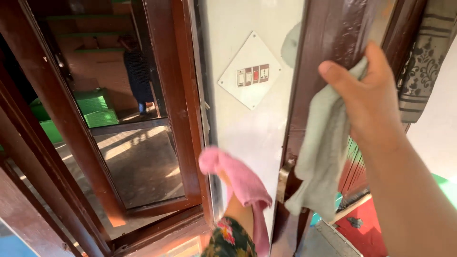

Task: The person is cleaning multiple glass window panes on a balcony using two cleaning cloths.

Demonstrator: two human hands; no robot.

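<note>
My right hand (369, 102) grips a pale grey-green cloth (321, 152) and presses it against a dark brown wooden door frame (328, 33) on the right. The cloth hangs down below the hand. My left hand (227, 183) is mostly hidden under a pink cloth (240, 183) that it holds against the white wall strip (252, 128), low down beside the frame. A floral sleeve (228, 240) covers my left forearm.
A white diamond-shaped switch plate (251, 71) sits on the wall above the pink cloth. At left stands a brown wooden window frame (178, 104) with glass (128, 119). A patterned curtain (426, 57) hangs at the top right. A metal hinge (284, 178) is on the frame.
</note>
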